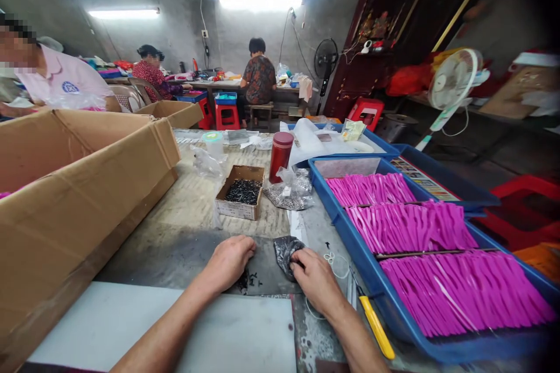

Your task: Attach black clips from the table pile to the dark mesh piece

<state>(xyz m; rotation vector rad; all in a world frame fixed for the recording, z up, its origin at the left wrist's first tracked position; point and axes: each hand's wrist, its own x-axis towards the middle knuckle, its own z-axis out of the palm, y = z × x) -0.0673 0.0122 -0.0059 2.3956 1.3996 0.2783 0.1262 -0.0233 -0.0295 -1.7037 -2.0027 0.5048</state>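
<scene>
"Progress?"
"Midway, I'd judge: loose bits [251, 281] remain on the mat [179, 259], and the far box [237, 210] is well stocked."
"Bag [285, 250]?"
"On the mat, right of the bits; the right hand [318, 280] pinches its near side."
"Left hand [227, 262]?"
"Fingers curled together beside the bits; cannot tell if gripping one."

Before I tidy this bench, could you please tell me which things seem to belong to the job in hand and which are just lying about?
Probably in the job:
- dark bag, held in the right hand
- black bits, by the left hand
- dark mat, under the bits

Apparently just lying about:
- red canister
- lidded tub
- yellow-handled tool, unheld
</scene>
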